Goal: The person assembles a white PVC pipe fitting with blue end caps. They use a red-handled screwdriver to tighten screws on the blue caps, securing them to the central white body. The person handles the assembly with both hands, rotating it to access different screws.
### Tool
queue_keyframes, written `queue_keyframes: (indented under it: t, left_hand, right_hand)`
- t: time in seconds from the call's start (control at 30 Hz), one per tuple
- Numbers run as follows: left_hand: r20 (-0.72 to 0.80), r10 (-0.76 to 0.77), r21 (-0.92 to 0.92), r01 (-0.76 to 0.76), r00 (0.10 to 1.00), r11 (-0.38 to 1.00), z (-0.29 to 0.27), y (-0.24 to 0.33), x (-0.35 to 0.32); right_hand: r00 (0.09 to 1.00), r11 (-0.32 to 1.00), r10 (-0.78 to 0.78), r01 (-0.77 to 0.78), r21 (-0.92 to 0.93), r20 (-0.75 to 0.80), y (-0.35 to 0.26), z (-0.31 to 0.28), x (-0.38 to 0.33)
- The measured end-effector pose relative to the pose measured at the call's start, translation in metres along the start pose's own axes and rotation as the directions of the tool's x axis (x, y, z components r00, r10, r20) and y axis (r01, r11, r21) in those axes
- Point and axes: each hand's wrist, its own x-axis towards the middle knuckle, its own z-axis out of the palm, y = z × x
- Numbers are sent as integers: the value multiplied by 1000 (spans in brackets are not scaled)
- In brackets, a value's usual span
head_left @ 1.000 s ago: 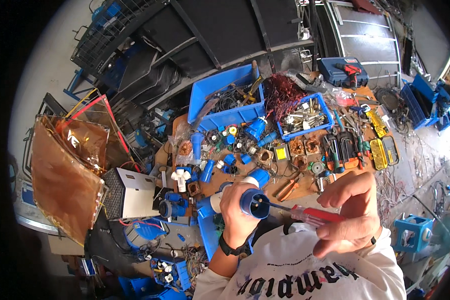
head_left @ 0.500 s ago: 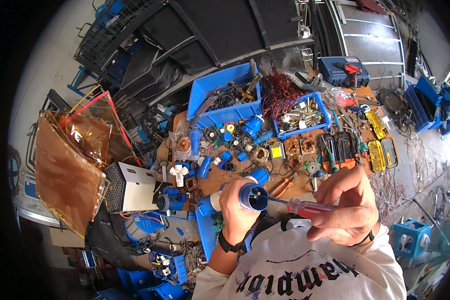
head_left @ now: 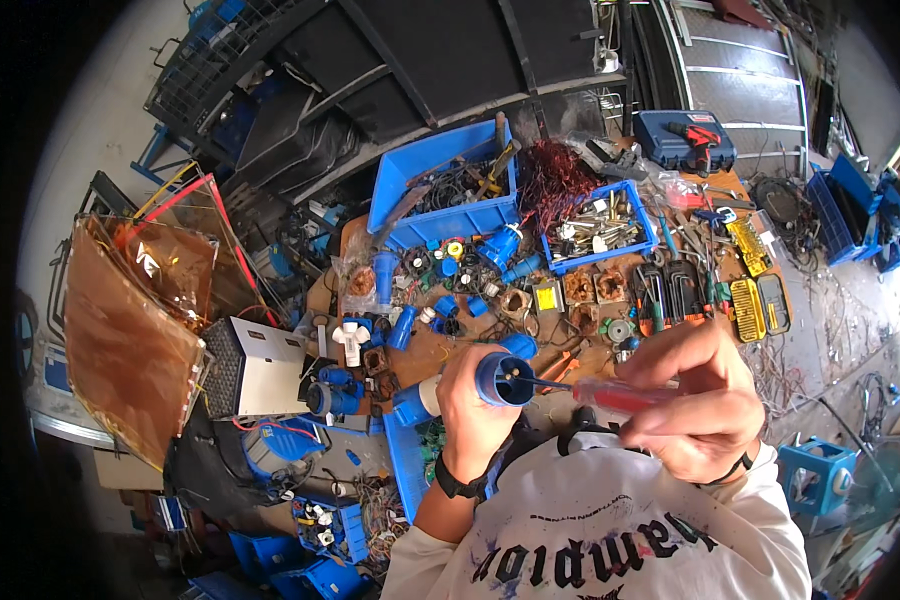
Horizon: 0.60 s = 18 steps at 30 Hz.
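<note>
My left hand (head_left: 468, 408) grips a blue and white round plug (head_left: 502, 379) with its open face turned toward me. My right hand (head_left: 700, 400) holds a screwdriver with a red handle (head_left: 615, 395), and its metal shaft reaches into the plug's face. Both hands hover above a brown workbench (head_left: 435, 350) strewn with several blue plug parts (head_left: 404, 325).
A large blue bin of cables (head_left: 440, 190) and a smaller blue bin of metal parts (head_left: 600, 228) stand at the back. A drill lies in a blue case (head_left: 685, 140) at the far right. A white box (head_left: 255, 365) and copper-coloured sheets (head_left: 130, 330) are at my left.
Both hands have shifted slightly with the plug and screwdriver still held; the screwdriver stays inserted in the plug's face.
</note>
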Motion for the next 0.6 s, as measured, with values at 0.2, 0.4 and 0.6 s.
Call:
queue_keyframes:
  t: [0.2, 0.4, 0.6]
  left_hand:
    - [-13, 2, -1, -2, 1000, 1000, -4, 0, 0]
    - [-24, 6, 8, -6, 1000, 1000, -7, -3, -5]
    - [-32, -31, -34, 30, 999, 999, -10, -3, -8]
  right_hand:
    - [1000, 996, -22, 22, 88, -11, 8, 13, 3]
    - [999, 993, 12, -7, -114, 47, 1, 6, 0]
    - [999, 959, 31, -36, 282, 25, 10, 23, -5]
